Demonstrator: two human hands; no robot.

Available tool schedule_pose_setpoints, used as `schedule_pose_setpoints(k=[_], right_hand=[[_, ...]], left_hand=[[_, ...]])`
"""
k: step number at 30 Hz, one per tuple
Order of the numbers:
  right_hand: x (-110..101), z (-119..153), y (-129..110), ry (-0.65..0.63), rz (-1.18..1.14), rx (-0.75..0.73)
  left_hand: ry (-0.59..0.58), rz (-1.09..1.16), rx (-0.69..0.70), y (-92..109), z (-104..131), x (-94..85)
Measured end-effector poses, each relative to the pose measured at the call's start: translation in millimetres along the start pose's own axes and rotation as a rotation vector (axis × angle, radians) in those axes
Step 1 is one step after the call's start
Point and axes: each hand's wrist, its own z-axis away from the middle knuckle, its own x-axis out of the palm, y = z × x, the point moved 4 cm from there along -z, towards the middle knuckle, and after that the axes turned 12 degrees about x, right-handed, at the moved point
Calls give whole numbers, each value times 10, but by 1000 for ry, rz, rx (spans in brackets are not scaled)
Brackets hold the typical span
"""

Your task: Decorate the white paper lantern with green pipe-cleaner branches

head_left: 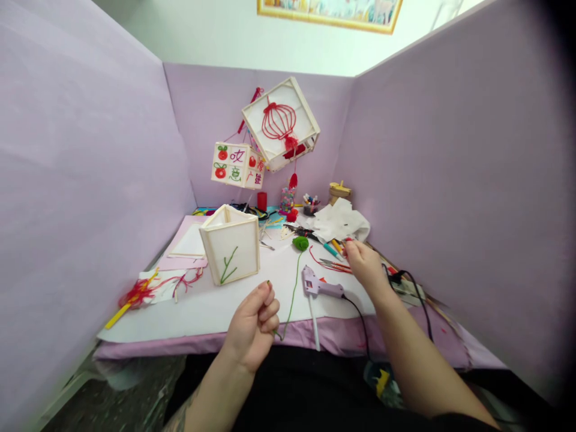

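Though near green yarn [300,243], purple glue gun [327,288] between both hands [255,320] [364,265].

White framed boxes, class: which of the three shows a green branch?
The lowest box, nearest the left hand, with a green branch on its front. The large upper box bears a red lantern outline; the small box, characters and red fruit shapes.
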Motion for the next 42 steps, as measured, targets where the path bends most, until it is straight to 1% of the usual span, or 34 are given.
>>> schedule_pose_setpoints(k=[2,5,7,9,11,13,14,15,16,18,21,26,28,32,34,37,39,42], right_hand=[[124,-166,20,-67,100,10],[349,-365,-9,-156,189,14],[439,-420,-74,-179,223,-4],[442,-363,-181,-171,221,-45],[381,-160,-328,-171,179,-124],[305,174,-519,-227,73,-271],[254,384,-650,-273,-97,-435],[198,584,-759,-299,-252,-560],[153,756,-841,-301,-367,-634],[117,991,-943,-276,-487,-675],[156,1116,-995,-250,-560,-655],[201,1109,-1003,-282,-644,-645],[197,1108,-1005,-279,-641,-616],[212,1086,-986,-236,-637,-520],[248,1048,-954,-243,-636,-469],[312,964,-862,-313,-687,-359],[319,915,-785,-305,-745,-294],[310,907,-723,-270,-742,-306]], left_hand=[[23,-18,30,-26,-61,-47],[78,-61,59,-73,-167,-140],[114,-105,73,-93,-223,-203],[135,-158,105,-95,-256,-246],[130,-221,155,-83,-265,-256],[102,-295,204,-67,-255,-234],[83,-333,223,-61,-245,-216],[63,-368,236,-57,-232,-196],[45,-401,244,-54,-217,-177],[13,-454,247,-53,-186,-146],[-27,-503,231,-60,-148,-128],[-84,-524,196,-85,-138,-137],[-99,-540,186,-95,-141,-146],[-126,-603,177,-119,-146,-157],[-118,-627,183,-125,-153,-164],[-81,-623,189,-120,-171,-181],[-60,-611,185,-116,-181,-193],[-55,-605,179,-112,-188,-201]])
